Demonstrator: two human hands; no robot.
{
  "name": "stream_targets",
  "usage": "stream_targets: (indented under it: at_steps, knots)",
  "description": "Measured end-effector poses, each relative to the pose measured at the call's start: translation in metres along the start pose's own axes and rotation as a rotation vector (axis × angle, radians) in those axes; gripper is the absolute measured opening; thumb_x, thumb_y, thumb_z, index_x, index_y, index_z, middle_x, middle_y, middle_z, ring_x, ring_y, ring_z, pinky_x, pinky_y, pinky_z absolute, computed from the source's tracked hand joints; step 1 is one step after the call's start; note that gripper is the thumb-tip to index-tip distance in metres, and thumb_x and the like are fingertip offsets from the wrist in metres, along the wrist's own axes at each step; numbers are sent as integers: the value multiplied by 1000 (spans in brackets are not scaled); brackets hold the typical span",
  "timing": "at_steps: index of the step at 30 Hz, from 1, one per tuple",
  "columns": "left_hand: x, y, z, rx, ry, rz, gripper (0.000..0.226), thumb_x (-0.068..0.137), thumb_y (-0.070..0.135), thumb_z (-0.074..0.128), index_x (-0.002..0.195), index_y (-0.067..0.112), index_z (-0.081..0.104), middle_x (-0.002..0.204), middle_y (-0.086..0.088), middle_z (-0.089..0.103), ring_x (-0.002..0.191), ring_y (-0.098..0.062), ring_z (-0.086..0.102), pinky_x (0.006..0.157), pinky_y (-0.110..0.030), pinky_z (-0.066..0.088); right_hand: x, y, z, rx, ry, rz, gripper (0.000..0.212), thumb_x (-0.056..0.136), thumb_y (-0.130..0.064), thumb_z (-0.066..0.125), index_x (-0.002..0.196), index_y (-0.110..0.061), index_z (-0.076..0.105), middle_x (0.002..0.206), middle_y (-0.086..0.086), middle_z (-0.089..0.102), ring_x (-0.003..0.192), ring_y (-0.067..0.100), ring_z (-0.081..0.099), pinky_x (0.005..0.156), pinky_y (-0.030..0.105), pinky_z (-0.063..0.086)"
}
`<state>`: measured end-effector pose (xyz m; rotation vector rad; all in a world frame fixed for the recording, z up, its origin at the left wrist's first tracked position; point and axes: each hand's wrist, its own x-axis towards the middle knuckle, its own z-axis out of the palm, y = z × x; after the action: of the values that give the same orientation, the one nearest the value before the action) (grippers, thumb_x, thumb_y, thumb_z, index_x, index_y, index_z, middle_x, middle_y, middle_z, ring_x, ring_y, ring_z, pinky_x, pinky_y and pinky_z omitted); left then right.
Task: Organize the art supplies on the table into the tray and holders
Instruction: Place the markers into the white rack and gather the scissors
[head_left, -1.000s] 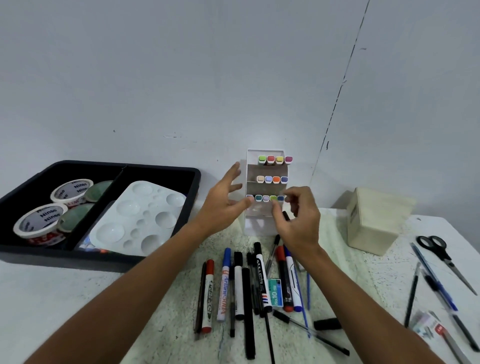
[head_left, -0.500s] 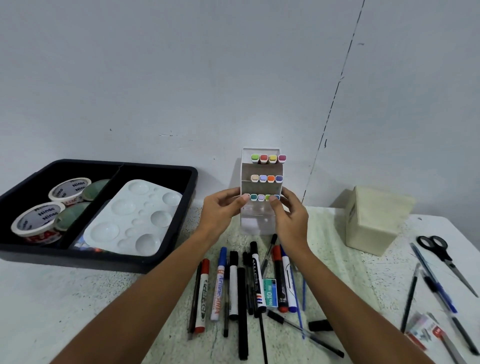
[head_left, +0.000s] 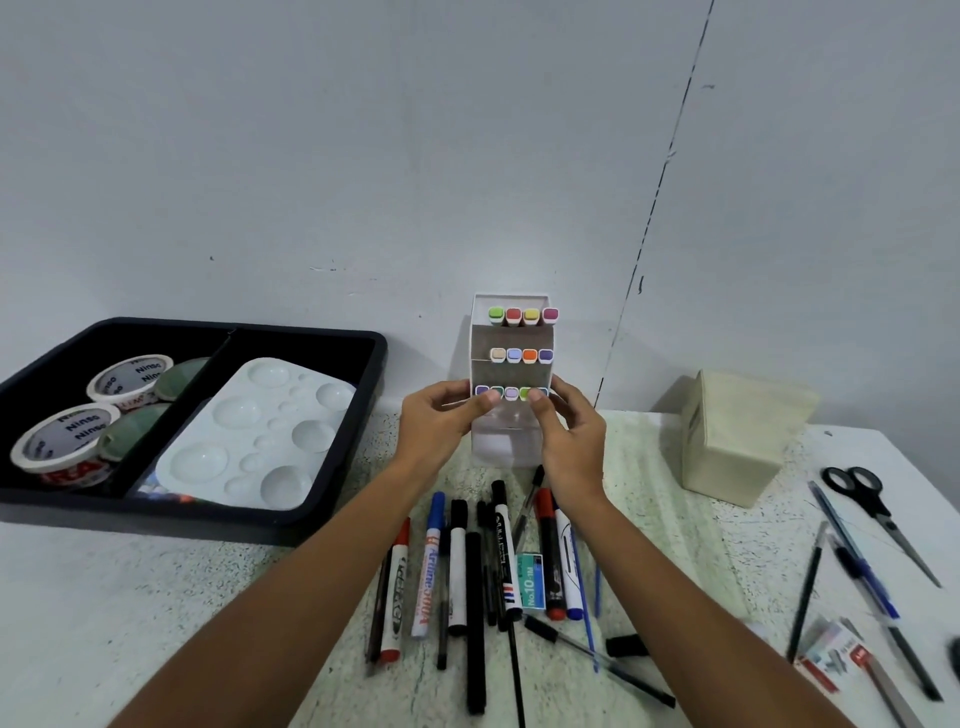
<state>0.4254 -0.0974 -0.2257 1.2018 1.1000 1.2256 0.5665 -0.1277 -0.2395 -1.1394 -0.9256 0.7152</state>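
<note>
On the table (head_left: 156, 597), both hands grip the marker holder (head_left: 511, 374).

Thumbs of both hands are covering part of the marker holder's (head_left: 510, 374) bottom row of caps. The paint palette (head_left: 257, 434) is hiding something colourful beneath. Pens (head_left: 862, 577) at the right edge are blurring, some cut off

I see both hands, left (head_left: 441, 421) and right (head_left: 569, 436), gripping the white marker holder (head_left: 511, 374). Pens (head_left: 483, 566) lie on the table (head_left: 156, 613) below.
</note>
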Motion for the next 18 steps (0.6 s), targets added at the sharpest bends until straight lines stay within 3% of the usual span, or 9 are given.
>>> stream_targets:
  at_steps: [7,10,13,15,18]
  knots:
    - [-9,-18,-5,145,-79,-53,45,76,29,79,118,17,65,113,0,71,94,-9,69,90,-38,55,-9,8,-22,-209,-185,94,28,98,-28,54,122,-18,64,105,-11,69,93,-1,65,71,11,51]
    - [-26,-32,-11,451,-84,-9,54,82,26,75,131,16,54,126,3,60,113,-13,56,99,-41,48,-19,14,-39,-417,-258,85,31,96,-21,58,127,-16,61,110,-8,66,104,8,62,82,13,49]
    - [-64,-47,-26,794,-178,202,57,85,34,70,136,17,50,140,-3,48,130,-17,41,109,-45,38,-50,17,-66,-659,-361,-74,39,93,-26,59,130,-15,58,124,-1,61,116,14,55,95,19,43]
    - [-92,-62,-40,1028,-287,311,69,85,61,53,142,23,46,151,-4,37,143,-22,25,116,-49,25,-78,22,-85,-860,-460,-193,53,91,-45,51,138,-20,52,140,0,51,132,17,43,109,34,37]
    - [-113,-80,-56,1282,-345,339,84,83,83,13,149,32,28,160,-4,14,147,-27,6,117,-55,4,-103,32,-100,-1177,-667,-225,70,89,-68,17,151,-35,21,159,-6,5,149,15,-4,119,37,1]
